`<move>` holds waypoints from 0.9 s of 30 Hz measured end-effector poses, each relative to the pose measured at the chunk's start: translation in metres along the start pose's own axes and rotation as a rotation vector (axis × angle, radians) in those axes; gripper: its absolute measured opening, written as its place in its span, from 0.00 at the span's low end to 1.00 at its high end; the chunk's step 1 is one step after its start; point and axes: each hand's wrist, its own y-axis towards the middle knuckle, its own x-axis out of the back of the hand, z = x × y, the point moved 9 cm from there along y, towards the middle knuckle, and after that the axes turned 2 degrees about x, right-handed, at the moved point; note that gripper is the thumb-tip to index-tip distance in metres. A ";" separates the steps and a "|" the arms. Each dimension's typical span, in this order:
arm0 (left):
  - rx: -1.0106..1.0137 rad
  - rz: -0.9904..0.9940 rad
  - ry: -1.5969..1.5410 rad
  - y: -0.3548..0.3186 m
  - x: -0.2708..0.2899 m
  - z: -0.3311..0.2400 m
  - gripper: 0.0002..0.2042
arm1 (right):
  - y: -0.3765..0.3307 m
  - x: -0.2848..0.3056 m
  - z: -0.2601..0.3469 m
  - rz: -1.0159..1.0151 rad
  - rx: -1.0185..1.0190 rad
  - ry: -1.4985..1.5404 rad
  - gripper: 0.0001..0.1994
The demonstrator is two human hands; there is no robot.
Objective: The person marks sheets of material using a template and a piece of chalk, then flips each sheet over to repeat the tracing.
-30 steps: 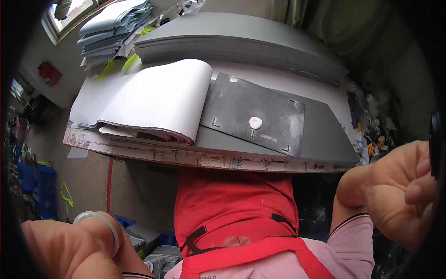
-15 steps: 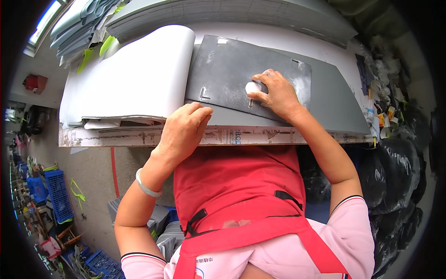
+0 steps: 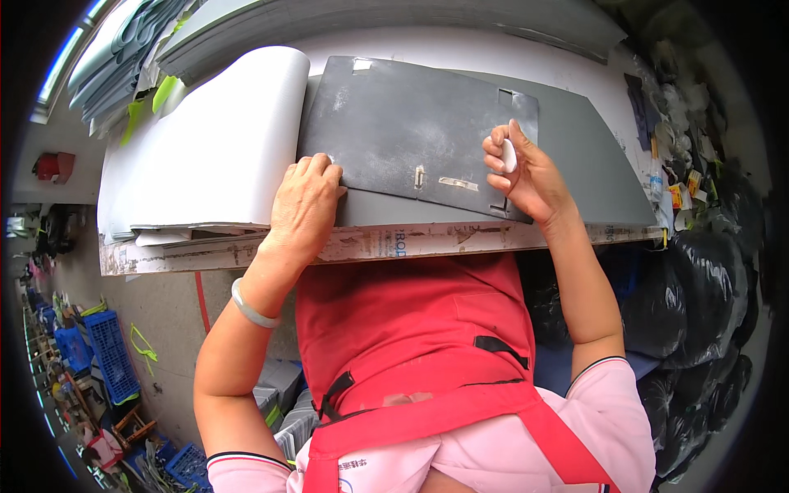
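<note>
A black template board (image 3: 386,123) with cut-out slots, smeared with white powder, lies on a larger grey sheet (image 3: 575,140). My right hand (image 3: 530,177) is raised at the board's right end, its fingers curled round a white rounded lump, perhaps chalk (image 3: 509,156). Its palm side is turned partly up. My left hand (image 3: 306,201) rests at the board's left front corner, fingers bent and close together over the edge. The fingertips hide that corner.
To the left, a white sheet (image 3: 214,140) is folded over on the table (image 3: 362,245). Long grey sheets are stacked (image 3: 394,33) along the back. Black plastic bags (image 3: 699,296) stand at the right, and blue crates (image 3: 113,353) on the floor at left.
My right hand has lifted the white lump off the board's front slot, moved right and turned over. My left hand has moved onto the board's left corner. The view has shifted slightly.
</note>
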 end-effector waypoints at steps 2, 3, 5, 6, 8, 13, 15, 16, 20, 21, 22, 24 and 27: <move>0.011 0.025 -0.038 0.000 0.000 0.001 0.08 | -0.020 0.010 -0.001 0.088 -0.065 -0.371 0.17; -0.007 -0.013 -0.053 -0.002 0.005 0.000 0.07 | -0.031 0.019 -0.002 -0.040 -0.078 -0.732 0.16; 0.004 0.043 -0.079 -0.007 0.003 -0.004 0.07 | -0.048 0.001 0.004 -0.008 0.098 -1.190 0.15; 0.019 0.097 -0.103 -0.010 0.000 -0.006 0.06 | -0.056 -0.014 0.009 0.034 0.285 -1.646 0.14; 0.017 0.073 -0.127 -0.020 0.003 -0.012 0.06 | -0.061 -0.005 0.005 -0.005 0.251 -1.657 0.13; 0.022 0.018 -0.198 -0.028 0.008 -0.018 0.05 | -0.062 0.007 0.012 0.020 0.245 -1.666 0.15; 0.036 0.005 -0.175 -0.028 0.007 -0.018 0.05 | -0.062 0.006 0.016 0.029 0.267 -1.653 0.15; 0.043 0.009 -0.177 -0.028 0.004 -0.017 0.05 | -0.062 0.006 0.018 0.036 0.262 -1.652 0.15; 0.038 0.003 -0.215 -0.028 -0.001 -0.018 0.06 | -0.061 0.020 0.030 -0.059 0.245 -1.710 0.13; 0.030 -0.006 -0.220 -0.029 0.000 -0.019 0.06 | -0.062 0.021 0.031 -0.065 0.242 -1.708 0.13; 0.032 -0.005 -0.225 -0.031 0.001 -0.019 0.06 | -0.062 0.021 0.032 -0.075 0.237 -1.707 0.13; 0.003 -0.001 -0.281 -0.033 0.004 -0.022 0.08 | -0.066 0.015 0.025 -0.054 0.239 -1.679 0.13; -0.007 -0.015 -0.363 -0.037 0.008 -0.019 0.09 | -0.069 0.015 0.022 -0.042 0.247 -1.676 0.14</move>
